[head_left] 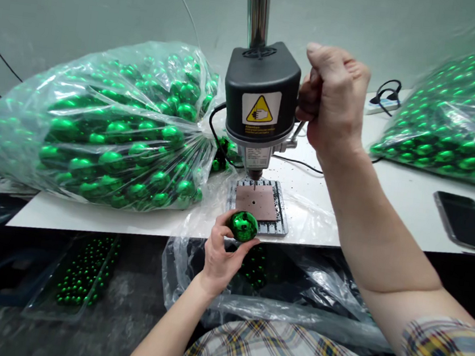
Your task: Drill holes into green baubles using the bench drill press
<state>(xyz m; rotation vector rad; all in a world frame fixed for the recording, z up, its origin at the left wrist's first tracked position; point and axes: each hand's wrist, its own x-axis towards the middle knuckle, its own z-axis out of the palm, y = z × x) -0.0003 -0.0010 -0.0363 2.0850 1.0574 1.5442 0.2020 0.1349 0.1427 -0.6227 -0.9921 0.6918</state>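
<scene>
A shiny green ball (244, 226) is pinched between the thumb and fingers of my left hand (222, 259), just in front of the drill press base (282, 224). On that base lies a brownish square plate (266, 199) with a small dark hole, and the thin drill bit (255, 184) points down above it. My right hand (337, 92) is raised beside the black motor housing (262, 83) of the drill press. Its fingers are wrapped round the feed handle (298, 130), whose grip is mostly hidden by the hand.
Clear bags of green balls lie left (118, 130) and right (458, 123) on the white table (330, 228). A phone (468, 221) rests near the right edge. Below are an open plastic bag (291, 312) and a clear bin (94, 282) of green balls. Dark shavings surround the base.
</scene>
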